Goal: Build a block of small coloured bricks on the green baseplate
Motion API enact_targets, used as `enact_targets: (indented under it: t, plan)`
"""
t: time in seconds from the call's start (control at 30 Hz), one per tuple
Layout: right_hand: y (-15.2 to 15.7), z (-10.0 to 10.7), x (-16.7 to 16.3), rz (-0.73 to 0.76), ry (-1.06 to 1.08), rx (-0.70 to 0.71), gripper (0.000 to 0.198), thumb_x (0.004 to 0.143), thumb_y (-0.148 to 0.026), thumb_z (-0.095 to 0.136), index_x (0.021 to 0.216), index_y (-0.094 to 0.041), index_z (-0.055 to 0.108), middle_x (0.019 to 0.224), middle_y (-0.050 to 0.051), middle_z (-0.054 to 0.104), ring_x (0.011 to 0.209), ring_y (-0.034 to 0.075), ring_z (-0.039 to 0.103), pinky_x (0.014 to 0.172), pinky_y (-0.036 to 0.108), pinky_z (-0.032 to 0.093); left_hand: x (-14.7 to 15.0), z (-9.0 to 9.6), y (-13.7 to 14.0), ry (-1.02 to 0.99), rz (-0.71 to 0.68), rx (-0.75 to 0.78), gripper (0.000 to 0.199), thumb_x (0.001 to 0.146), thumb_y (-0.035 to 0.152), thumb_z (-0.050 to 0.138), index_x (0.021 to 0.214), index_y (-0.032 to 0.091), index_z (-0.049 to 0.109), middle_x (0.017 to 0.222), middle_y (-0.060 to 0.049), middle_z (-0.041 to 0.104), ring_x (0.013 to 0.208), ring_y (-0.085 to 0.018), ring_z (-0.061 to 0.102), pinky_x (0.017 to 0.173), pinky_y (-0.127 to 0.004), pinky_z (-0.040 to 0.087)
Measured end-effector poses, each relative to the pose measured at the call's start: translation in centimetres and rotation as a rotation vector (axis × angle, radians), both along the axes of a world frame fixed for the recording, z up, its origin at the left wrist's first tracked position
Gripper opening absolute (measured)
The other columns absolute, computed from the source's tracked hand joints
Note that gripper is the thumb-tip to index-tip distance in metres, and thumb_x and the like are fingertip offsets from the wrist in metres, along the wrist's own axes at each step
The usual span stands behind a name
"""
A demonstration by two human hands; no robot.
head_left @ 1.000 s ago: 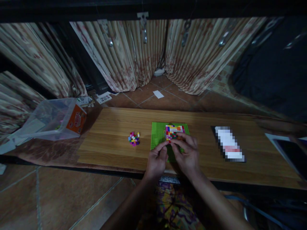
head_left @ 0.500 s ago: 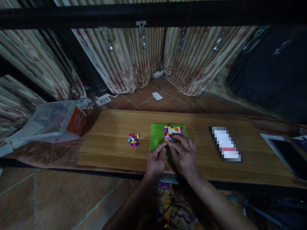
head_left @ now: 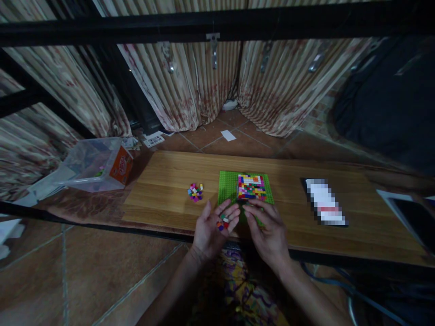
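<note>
My left hand (head_left: 210, 230) is turned palm up with its fingers spread. It cradles several small toy bricks (head_left: 222, 222) in orange, purple, red, white and green. Beside it, at the near edge of the green baseplate (head_left: 227, 183), is my right hand (head_left: 268, 226), thumb and forefinger brought together. Whatever that pinch may hold is too small to make out. A block of colourful bricks (head_left: 251, 187) covers the right part of the baseplate, just beyond my right fingertips. Left of the plate lies a loose pile of bricks (head_left: 195, 193) on the wooden table (head_left: 170, 172).
A clear plastic bin (head_left: 91, 167) with an orange label stands at the left. On the table's right side are a dark-edged, blurred-out flat object (head_left: 326, 201) and a dark tablet-like slab (head_left: 413, 222). A black bar (head_left: 190, 28) crosses the view above.
My left hand has drawn back from the block and turned palm up, showing the bricks in it. My right hand has pulled slightly towards me, uncovering the block. The view has shifted a little.
</note>
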State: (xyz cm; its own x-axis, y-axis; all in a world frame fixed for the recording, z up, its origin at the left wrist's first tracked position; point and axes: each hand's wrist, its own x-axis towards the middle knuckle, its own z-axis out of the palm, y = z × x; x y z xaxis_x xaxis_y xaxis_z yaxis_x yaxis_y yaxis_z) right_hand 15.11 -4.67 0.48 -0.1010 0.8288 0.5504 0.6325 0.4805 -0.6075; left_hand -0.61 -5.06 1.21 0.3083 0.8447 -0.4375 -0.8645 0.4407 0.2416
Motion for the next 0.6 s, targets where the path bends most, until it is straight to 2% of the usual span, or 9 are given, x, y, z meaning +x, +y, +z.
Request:
enact_targets:
  t: [0.07,0.23,0.43,0.6]
  plan:
    - [-0.8,0.3,-0.4,0.051,0.007,-0.053,0.020,0.087,-0.023,0.053,0.101,-0.027,0.067,0.108,0.005,0.061,0.100,0.020,0.056,0.084,0.039,0.047,-0.1,0.1,-0.1,-0.024,-0.003,0.024,0.053,0.086,0.051,0.043,0.115,0.007,0.055,0.111,-0.016,0.061,0.101,-0.021,0.059,0.092,-0.032,0.044]
    - [-1.5,0.6,-1.1,0.132,-0.089,-0.093,0.020,0.088,-0.022,0.052,0.102,-0.025,0.066,0.105,0.005,0.062,0.097,0.021,0.055,0.081,0.038,0.047,0.0,0.0,-0.2,-0.053,-0.046,0.061,0.057,0.086,0.054,0.042,0.120,0.009,0.052,0.116,-0.016,0.059,0.098,-0.020,0.059,0.086,-0.030,0.045]
    - [-1.0,0.6,-1.6,0.140,-0.222,-0.093,0.022,0.088,-0.028,0.052,0.106,-0.025,0.065,0.104,0.005,0.062,0.095,0.022,0.053,0.079,0.039,0.043,0.6,-0.2,-0.2,-0.022,-0.073,0.076,0.056,0.087,0.056,0.037,0.116,0.011,0.055,0.100,-0.012,0.064,0.086,-0.018,0.061,0.081,-0.029,0.045]
    - [-0.8,0.8,-2.0,0.154,-0.323,-0.144,0.017,0.089,-0.029,0.052,0.097,-0.026,0.066,0.095,0.004,0.063,0.090,0.022,0.050,0.077,0.037,0.038,1.0,-0.3,-0.2,0.010,-0.100,0.079,0.058,0.087,0.057,0.036,0.118,0.010,0.053,0.094,-0.010,0.065,0.087,-0.019,0.061,0.081,-0.028,0.044]
